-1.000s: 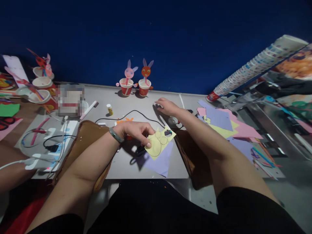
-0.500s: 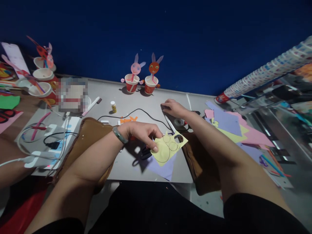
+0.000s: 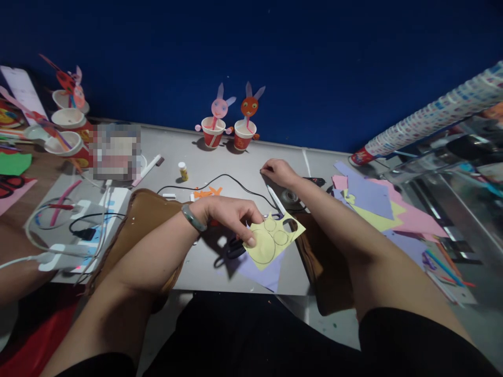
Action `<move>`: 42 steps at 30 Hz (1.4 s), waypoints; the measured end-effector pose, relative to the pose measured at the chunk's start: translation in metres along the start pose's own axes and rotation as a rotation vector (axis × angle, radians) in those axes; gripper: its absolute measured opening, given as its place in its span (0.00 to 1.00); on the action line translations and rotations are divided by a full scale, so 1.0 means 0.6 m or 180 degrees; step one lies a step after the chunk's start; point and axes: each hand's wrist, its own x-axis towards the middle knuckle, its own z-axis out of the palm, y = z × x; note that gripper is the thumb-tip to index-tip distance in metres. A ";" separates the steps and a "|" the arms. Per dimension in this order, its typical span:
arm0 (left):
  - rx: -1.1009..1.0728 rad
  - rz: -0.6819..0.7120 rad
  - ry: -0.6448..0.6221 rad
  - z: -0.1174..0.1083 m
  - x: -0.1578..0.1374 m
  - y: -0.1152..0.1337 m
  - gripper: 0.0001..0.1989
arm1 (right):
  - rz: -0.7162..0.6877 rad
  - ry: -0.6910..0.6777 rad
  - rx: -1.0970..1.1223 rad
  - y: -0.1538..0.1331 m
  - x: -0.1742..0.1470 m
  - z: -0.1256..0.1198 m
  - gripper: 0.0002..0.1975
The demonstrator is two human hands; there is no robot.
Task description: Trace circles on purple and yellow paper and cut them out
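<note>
My left hand, with a bangle on its wrist, pinches a yellow sheet of paper by its left edge. Circles are drawn on the sheet, and a round hole is cut near its upper right corner. Farther back, my right hand is close to the tabletop, its fingertips pinched together; a tiny dark spot shows at them, too small to name. A white pen lies just in front of that hand. Beneath the yellow sheet are black-handled scissors, partly hidden, and a purple sheet.
Two paper cups with rabbit figures stand by the blue wall. A small bottle and orange scraps are left of centre. Coloured paper is piled right. A power strip and black cable lie leftward.
My right hand's fingers have drawn together into a pinch near the same spot. My left hand still holds the yellow paper, which has shifted only slightly.
</note>
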 end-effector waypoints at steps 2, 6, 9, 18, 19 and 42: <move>-0.0004 -0.0004 -0.0032 0.000 0.000 -0.001 0.15 | 0.0018 0.0023 -0.0084 -0.003 0.003 0.001 0.10; -0.0053 -0.0034 -0.0044 0.000 0.000 -0.002 0.15 | 0.0171 0.0107 -0.0023 -0.003 0.015 -0.007 0.10; -0.0033 -0.0023 -0.0018 0.000 0.000 0.000 0.15 | 0.0414 0.0111 0.0223 -0.004 0.026 -0.015 0.08; -0.0085 -0.0041 0.0079 -0.001 -0.003 0.006 0.15 | 0.0834 -0.0102 0.0753 -0.026 0.048 -0.027 0.02; -0.0080 -0.0035 0.0078 -0.001 -0.003 0.006 0.15 | 0.0829 -0.0146 0.0710 -0.028 0.049 -0.028 0.02; 0.0140 -0.0126 0.0101 0.001 -0.007 0.013 0.12 | 0.1506 -0.2966 0.1209 -0.027 -0.479 -0.290 0.14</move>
